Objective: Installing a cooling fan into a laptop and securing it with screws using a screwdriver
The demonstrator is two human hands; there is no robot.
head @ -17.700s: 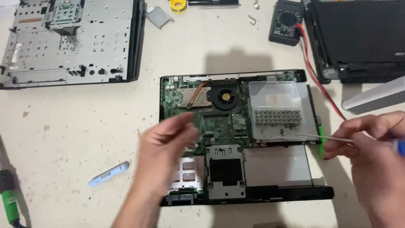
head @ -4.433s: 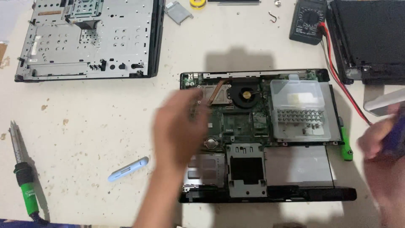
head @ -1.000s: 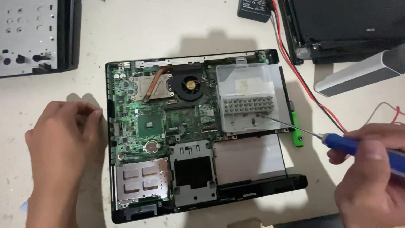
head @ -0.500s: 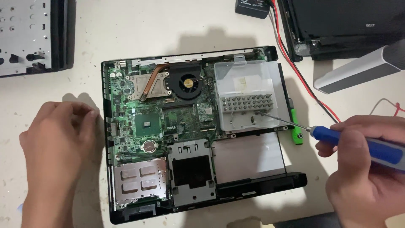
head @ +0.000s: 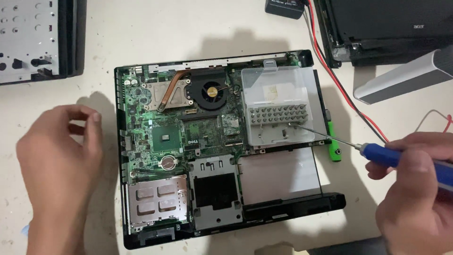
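Screws may be flicked out of the clear plastic tray [head: 278,106] and lost among the boards if the screwdriver [head: 377,152] tip is jerked. The driver's blue handle is closed on by the right hand [head: 417,189], its tip resting in the tray's screw rows atop the opened laptop [head: 212,141]. The left hand [head: 61,160] is held loosely curled and empty beside it on the table [head: 155,38].

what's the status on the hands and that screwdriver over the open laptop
Right hand grips blue screwdriver, tip in clear parts box. Left hand empty, beside opened laptop. Nothing blocking.
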